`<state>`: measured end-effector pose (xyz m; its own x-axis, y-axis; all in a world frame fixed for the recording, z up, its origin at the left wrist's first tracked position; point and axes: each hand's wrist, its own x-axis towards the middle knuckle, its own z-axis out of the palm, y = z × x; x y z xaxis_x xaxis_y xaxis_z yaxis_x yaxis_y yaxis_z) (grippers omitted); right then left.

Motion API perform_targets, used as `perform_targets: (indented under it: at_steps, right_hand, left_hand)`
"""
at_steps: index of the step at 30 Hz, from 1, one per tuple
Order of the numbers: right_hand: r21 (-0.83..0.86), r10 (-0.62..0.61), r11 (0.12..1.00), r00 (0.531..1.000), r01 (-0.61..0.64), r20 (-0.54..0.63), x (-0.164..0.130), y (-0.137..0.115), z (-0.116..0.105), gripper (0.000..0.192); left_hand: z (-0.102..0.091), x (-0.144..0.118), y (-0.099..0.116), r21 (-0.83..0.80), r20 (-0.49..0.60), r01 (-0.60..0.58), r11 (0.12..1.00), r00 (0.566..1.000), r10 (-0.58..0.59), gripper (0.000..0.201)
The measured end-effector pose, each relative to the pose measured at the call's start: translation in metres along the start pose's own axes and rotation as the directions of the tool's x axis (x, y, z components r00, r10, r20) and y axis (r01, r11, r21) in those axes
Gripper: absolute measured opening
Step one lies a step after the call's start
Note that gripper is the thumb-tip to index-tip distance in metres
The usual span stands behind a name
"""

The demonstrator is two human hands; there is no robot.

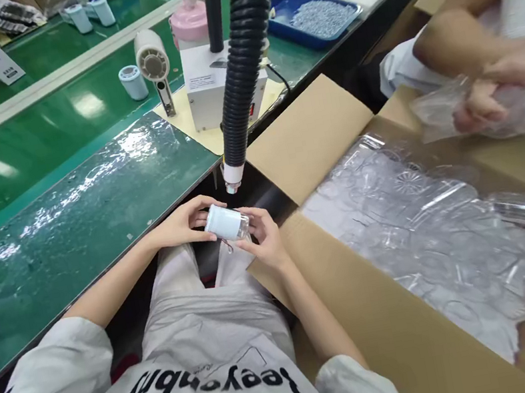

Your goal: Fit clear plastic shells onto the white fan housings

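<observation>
Between both hands, over the lap, a small white cylinder (225,222) is held: the left hand (180,223) is curled round its near end, the right hand (259,237) cups the clear end, where thin wires hang. Just above the hands a black hose (243,57) ends in a pale nozzle (232,178). No support is given from below, so a loosened grip could drop the cylinder to the floor. The wires could be snagged or tugged by the right fingers. Right of the hands, an open carton (313,140) of bagged clear parts (430,228) lies near; an elbow could knock its flap. Farther right, another person's hands (483,96) handle a bag.
</observation>
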<state>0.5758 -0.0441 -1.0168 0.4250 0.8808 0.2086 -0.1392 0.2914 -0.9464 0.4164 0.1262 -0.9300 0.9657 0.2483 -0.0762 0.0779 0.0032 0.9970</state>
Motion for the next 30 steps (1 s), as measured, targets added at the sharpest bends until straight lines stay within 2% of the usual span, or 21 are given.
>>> perform_targets:
  at_steps: [4,6,8,10,12,14,17,19,23,30]
  right_hand:
    - [-0.046,-0.128,0.991,0.991,0.126,-0.032,-0.015,-0.01,0.008,0.058]
    - [-0.088,-0.158,0.984,0.987,0.155,-0.026,-0.02,-0.014,0.013,0.057]
    - [-0.147,-0.195,0.971,0.981,0.19,-0.021,-0.024,-0.018,0.017,0.057]
    - [-0.193,-0.288,0.94,0.957,0.279,-0.017,-0.027,-0.022,0.018,0.056]
    - [-0.212,-0.368,0.909,0.93,0.358,-0.011,-0.029,-0.028,0.018,0.056]
    - [-0.196,-0.328,0.927,0.945,0.319,-0.016,-0.031,-0.035,0.017,0.056]
    - [-0.124,-0.126,0.985,0.99,0.117,-0.062,-0.035,-0.046,0.019,0.059]
    - [-0.073,-0.038,0.997,0.994,0.03,-0.103,-0.038,-0.05,0.021,0.061]
    - [-0.039,0.001,0.999,0.988,-0.007,-0.156,-0.041,-0.052,0.025,0.065]
    - [-0.004,0.057,0.998,0.989,-0.058,-0.139,-0.041,-0.051,0.026,0.065]
  left_hand:
    - [0.013,-0.022,0.009,0.202,-0.068,-0.127,0.971,0.987,0.143,0.051]
    - [0.018,-0.028,0.014,0.398,-0.057,-0.204,0.895,0.968,0.246,0.046]
    - [0.021,-0.033,0.019,0.574,-0.004,-0.272,0.772,0.942,0.335,0.044]
    - [0.023,-0.036,0.022,0.655,0.046,-0.322,0.684,0.92,0.389,0.045]
    - [0.023,-0.039,0.023,0.661,0.068,-0.352,0.663,0.908,0.414,0.047]
    - [0.023,-0.042,0.022,0.648,0.085,-0.37,0.666,0.904,0.42,0.05]
    - [0.025,-0.046,0.02,0.642,0.099,-0.364,0.674,0.912,0.398,0.051]
    - [0.027,-0.048,0.02,0.641,0.096,-0.328,0.694,0.931,0.351,0.05]
    - [0.031,-0.053,0.023,0.617,0.11,-0.261,0.743,0.963,0.246,0.044]
    - [0.035,-0.059,0.026,0.611,0.139,-0.241,0.754,0.97,0.197,0.033]
